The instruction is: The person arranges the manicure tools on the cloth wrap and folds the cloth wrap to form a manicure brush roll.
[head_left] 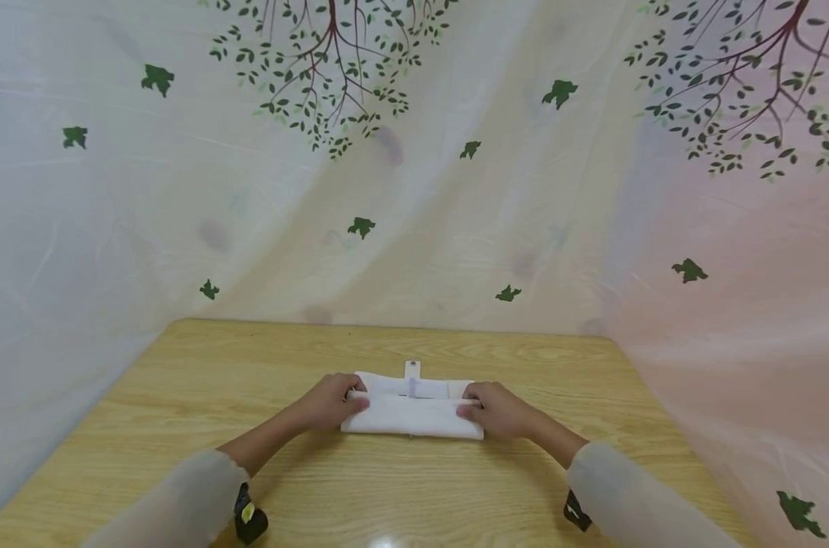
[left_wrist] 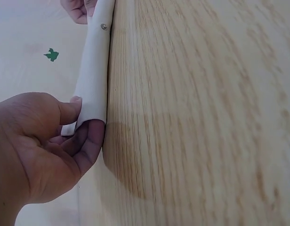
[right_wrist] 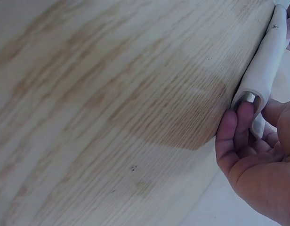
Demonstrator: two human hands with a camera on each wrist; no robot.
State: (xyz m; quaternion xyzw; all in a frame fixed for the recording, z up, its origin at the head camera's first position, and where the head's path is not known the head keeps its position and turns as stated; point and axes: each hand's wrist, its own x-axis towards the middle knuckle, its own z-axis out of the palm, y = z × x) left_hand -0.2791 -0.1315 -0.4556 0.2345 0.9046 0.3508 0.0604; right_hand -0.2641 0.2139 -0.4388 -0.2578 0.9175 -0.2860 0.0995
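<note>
A white, soft, flat case point(head_left: 412, 417), folded over along its near side, lies in the middle of the table in the head view. A narrow strap point(head_left: 412, 371) with a snap button sticks up from its far edge. My left hand point(head_left: 328, 402) grips the case's left end, thumb on top of the fold. At the opposite end my right hand point(head_left: 502, 411) pinches it likewise. Both wrist views show fingertips tucked inside the curled end of the case point(left_wrist: 94, 70). A small metal snap stud point(left_wrist: 104, 27) sits on its near face. What lies inside is hidden.
The wooden table point(head_left: 414, 487) has rounded far corners. Behind it hangs a pale cloth backdrop point(head_left: 414, 259) printed with branches and green birds. A dark device point(head_left: 250, 517) is strapped at the left wrist, and another point(head_left: 576, 511) at the right.
</note>
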